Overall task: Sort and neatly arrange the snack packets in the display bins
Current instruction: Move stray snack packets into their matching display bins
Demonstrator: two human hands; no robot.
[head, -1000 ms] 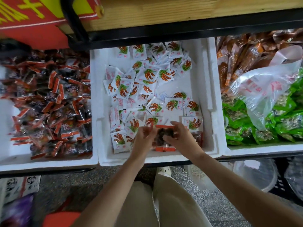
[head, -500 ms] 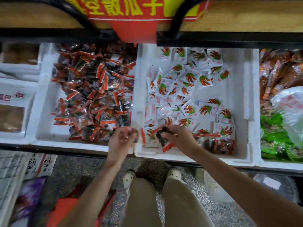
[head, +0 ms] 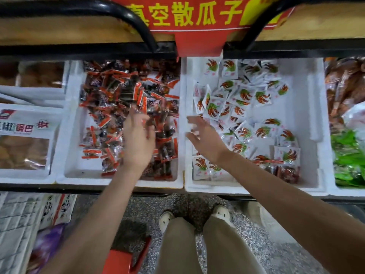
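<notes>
The left hand [head: 138, 141] is seen spread, gripping nothing (fingertips blurred), over dark red-edged plastic snack packets [head: 118, 91] in the left white foam bin [head: 73, 151]. The right hand [head: 205, 139] is likewise splayed and empty above white claw-printed sachets [head: 243, 95] in the right white foam bin [head: 314, 107]. "真空散瓜子" is read on the red banner [head: 197, 42].

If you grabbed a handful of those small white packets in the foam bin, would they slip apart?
Probably: the white packets lie loose, overlapping and tilted, with glossy-looking wrappers, so they would likely slide. Small and flat, they are probably light and floppy.
</notes>
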